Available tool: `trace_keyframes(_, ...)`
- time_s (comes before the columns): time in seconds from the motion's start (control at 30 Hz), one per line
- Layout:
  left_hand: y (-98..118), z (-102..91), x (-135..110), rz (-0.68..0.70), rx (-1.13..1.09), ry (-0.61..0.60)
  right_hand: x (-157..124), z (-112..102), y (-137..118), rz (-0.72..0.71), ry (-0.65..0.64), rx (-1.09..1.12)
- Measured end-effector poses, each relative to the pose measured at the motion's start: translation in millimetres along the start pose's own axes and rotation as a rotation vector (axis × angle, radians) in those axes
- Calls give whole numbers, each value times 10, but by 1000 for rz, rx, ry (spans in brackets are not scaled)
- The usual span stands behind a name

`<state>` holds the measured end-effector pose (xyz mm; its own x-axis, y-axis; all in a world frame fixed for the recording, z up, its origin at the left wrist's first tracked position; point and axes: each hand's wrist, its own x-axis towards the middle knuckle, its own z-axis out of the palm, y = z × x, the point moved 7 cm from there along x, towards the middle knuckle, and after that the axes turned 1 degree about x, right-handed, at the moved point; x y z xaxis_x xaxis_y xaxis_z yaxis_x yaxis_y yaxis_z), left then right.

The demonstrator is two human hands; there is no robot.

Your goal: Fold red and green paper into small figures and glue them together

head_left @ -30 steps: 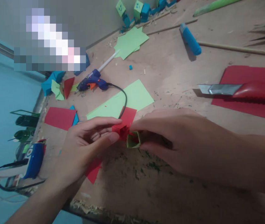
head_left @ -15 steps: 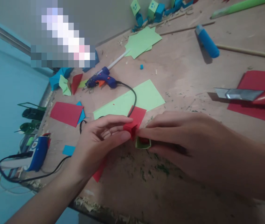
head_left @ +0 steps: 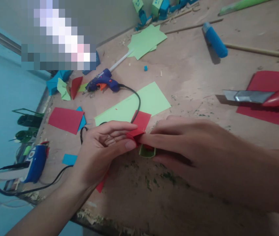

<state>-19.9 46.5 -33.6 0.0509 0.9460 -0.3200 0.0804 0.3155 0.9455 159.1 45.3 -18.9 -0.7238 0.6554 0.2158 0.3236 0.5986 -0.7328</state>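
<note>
A scuffed wooden worktable (head_left: 203, 75) fills the view, its ragged near edge passing under the left wrist. Bare wood lies open in front of the hands and to their right, up to a utility knife (head_left: 259, 97) resting partly on a red paper sheet (head_left: 267, 80). The right hand (head_left: 198, 147) and left hand (head_left: 100, 154) meet mid-table, just in front of a light green sheet (head_left: 151, 98) crossed by the cord of a blue glue gun (head_left: 103, 82). The left thumb and forefinger pinch a red folded paper piece (head_left: 134, 133), and the right fingers close on a green paper tube (head_left: 146, 152) touching it, low over the wood.
</note>
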Motion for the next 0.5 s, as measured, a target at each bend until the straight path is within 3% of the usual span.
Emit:
trace_keyframes(0.37, -3, -32, 0, -17, -37, 49, 4, -30, -7, -3, 23, 20)
trace_keyframes(0.5, 23, -35, -1, -11, -39, 66, -3, -66, 27, 69, 41, 40)
